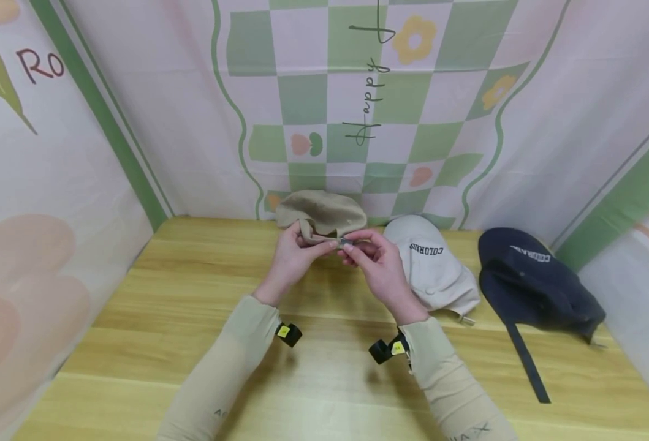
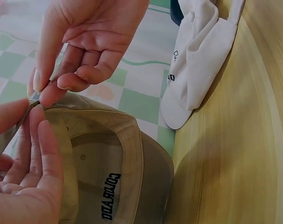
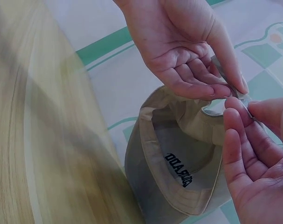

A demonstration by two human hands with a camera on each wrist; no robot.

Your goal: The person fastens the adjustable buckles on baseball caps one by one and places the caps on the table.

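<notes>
A khaki baseball cap [image 1: 322, 209] is held up over the back of the table, its opening and a dark COLORADO embroidery visible from inside in both wrist views. My left hand [image 1: 293, 260] pinches the cap's back strap [image 3: 219, 68] between thumb and fingers. Close beside it, my right hand [image 1: 383, 271] pinches the strap at its small metal buckle [image 1: 344, 242]. The fingertips of both hands nearly meet there and hide part of the buckle.
To the right lies a white COLORADO cap [image 1: 431, 269], and beyond it a navy cap [image 1: 528, 282] with its loose strap [image 1: 527, 361] stretched toward the front. A printed checkered curtain [image 1: 352, 98] hangs behind the wooden table [image 1: 324, 392].
</notes>
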